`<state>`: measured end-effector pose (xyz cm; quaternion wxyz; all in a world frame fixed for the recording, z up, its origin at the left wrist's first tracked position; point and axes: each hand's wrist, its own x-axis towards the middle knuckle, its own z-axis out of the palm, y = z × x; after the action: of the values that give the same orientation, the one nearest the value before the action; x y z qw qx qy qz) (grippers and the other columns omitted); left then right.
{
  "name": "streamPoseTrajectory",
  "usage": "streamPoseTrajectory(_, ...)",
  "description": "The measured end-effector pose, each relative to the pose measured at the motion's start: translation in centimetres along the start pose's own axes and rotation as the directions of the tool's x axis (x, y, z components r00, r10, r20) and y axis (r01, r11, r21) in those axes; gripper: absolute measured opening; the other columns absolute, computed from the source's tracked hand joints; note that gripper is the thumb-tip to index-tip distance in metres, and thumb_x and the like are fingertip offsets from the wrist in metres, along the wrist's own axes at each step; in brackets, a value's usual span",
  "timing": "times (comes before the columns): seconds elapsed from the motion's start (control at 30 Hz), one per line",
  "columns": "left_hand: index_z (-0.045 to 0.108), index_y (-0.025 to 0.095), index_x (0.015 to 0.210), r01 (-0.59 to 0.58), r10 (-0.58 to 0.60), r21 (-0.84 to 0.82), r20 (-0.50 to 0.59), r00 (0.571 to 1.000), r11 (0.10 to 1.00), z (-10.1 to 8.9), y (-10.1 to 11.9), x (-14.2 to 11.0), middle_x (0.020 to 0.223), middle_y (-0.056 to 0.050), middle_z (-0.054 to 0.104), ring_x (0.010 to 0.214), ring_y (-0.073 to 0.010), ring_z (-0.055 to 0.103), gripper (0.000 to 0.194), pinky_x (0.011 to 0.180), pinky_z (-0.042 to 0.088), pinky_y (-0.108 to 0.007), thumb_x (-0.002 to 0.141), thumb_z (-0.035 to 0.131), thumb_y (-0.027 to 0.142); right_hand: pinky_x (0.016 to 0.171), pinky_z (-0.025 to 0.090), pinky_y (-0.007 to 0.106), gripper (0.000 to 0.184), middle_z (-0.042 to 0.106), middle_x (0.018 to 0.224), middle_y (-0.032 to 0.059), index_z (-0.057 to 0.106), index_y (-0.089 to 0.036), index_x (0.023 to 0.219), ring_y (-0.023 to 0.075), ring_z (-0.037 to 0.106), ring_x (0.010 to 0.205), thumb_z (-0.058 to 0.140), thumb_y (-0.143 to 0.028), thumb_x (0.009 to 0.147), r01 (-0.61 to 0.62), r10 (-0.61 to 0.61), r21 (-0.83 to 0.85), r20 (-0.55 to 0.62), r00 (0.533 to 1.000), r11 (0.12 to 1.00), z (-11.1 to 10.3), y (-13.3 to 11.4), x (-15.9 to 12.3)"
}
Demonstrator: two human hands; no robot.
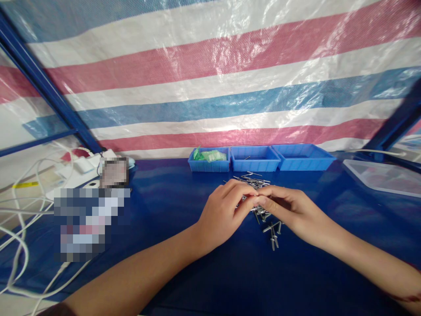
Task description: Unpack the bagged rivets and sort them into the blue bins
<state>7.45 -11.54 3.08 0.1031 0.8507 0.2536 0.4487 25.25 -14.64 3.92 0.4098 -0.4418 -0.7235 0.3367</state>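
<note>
Over a loose pile of silver blind rivets, my left hand and my right hand meet at the fingertips. Thumb and fingers of each are pinched closed. Anything between the fingertips is too small or too hidden to make out. The hands cover the middle of the pile; thin metal shanks stick out behind and below them. A few rivets lie apart on the blue table top, nearer to me.
Behind the pile stand three blue bins: the left bin with green plastic wrapping, the middle bin with a thin metal piece, and the right bin. A clear plastic lid lies right. White cables and blurred-out items are left.
</note>
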Motion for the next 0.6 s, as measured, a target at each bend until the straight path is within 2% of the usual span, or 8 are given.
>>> streamPoseTrajectory(0.17, 0.060, 0.019, 0.093, 0.020, -0.020, 0.009, -0.011, 1.000, 1.000, 0.0, -0.3, -0.1, 0.089, -0.003, 0.066, 0.080, -0.0132, 0.063, 0.011, 0.073, 0.050, -0.026, 0.091, 0.051, 0.025, 0.067, 0.054, 0.028, 0.018, 0.068, 0.078, 0.0030, 0.065, -0.022, 0.081, 0.0165, 0.065, 0.073, 0.064, -0.040, 0.079, 0.004, 0.012, 0.113, -0.140, 0.990, 0.994, 0.1, 0.1, 0.2)
streamPoseTrajectory(0.3, 0.061, 0.019, 0.091, 0.063, -0.063, 0.000, -0.024, 0.998, 0.998, 0.3, -0.6, -0.1, 0.086, -0.003, 0.066, 0.078, -0.0133, 0.063, 0.011, 0.074, 0.050, -0.026, 0.090, 0.052, 0.025, 0.065, 0.054, 0.027, 0.015, 0.068, 0.077, 0.0023, 0.064, -0.022, 0.080, 0.0154, 0.064, 0.070, 0.069, -0.035, 0.075, 0.053, -0.033, 0.084, -0.229, 0.973, 0.995, 0.1, 0.3, 0.0)
streamPoseTrajectory(0.47, 0.061, 0.020, 0.090, 0.077, -0.078, -0.032, -0.025, 0.997, 0.996, 0.5, -1.0, -0.1, 0.086, -0.002, 0.066, 0.080, -0.0133, 0.063, 0.009, 0.077, 0.050, -0.026, 0.089, 0.054, 0.024, 0.063, 0.052, 0.028, 0.010, 0.067, 0.079, 0.0027, 0.065, -0.024, 0.085, 0.0152, 0.061, 0.069, 0.065, -0.032, 0.079, 0.135, -0.151, -0.083, -0.246, 0.958, 0.987, 0.1, 0.3, -0.3)
streamPoseTrajectory(0.6, 0.062, 0.019, 0.091, 0.073, -0.072, -0.038, 0.016, 0.997, 0.997, 0.5, -1.0, 0.0, 0.089, -0.003, 0.066, 0.084, -0.0138, 0.062, 0.013, 0.079, 0.049, -0.026, 0.091, 0.050, 0.025, 0.067, 0.050, 0.031, 0.006, 0.066, 0.081, 0.0037, 0.061, -0.024, 0.085, 0.0180, 0.062, 0.075, 0.060, -0.030, 0.082, 0.192, -0.264, -0.302, -0.220, 0.939, 0.934, -0.1, 0.0, -0.5)
